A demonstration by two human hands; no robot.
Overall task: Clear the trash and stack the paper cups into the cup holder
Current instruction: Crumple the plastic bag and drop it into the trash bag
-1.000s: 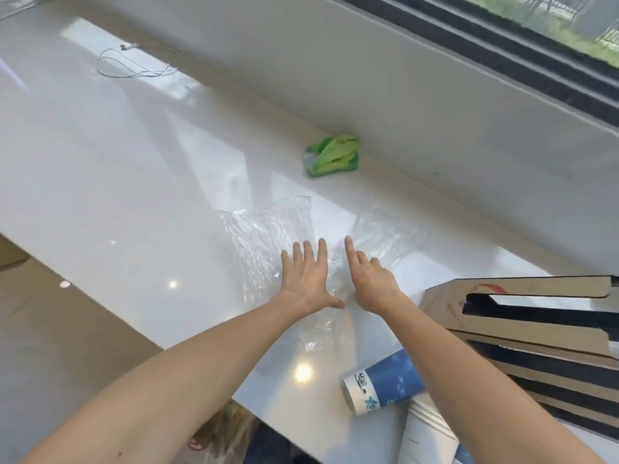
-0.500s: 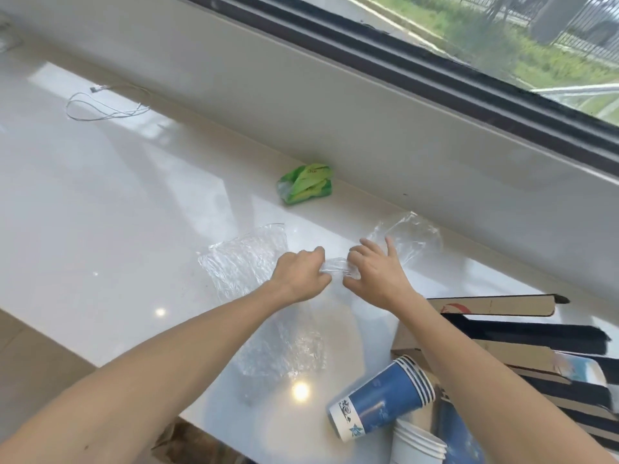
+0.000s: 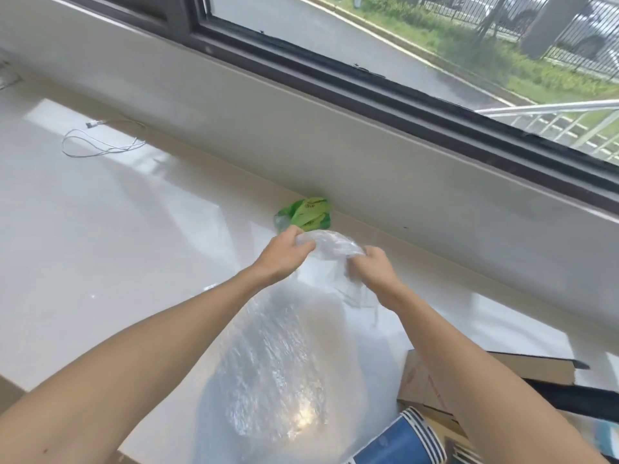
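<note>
Both hands pinch the top edge of the clear plastic bag (image 3: 284, 363): left hand (image 3: 284, 254) and right hand (image 3: 375, 271) closed on it mid-frame, rest hanging down to lower centre, probably lifted to gather it as trash. White counter (image 3: 100, 246) fills the left. Cardboard cup holder (image 3: 432, 386) lower right, blue paper cups (image 3: 402, 442) on their side at bottom edge, not stacked yet. Green wrapper (image 3: 308, 214) at wall, print unreadable. White cable (image 3: 104, 142) upper left.
</note>
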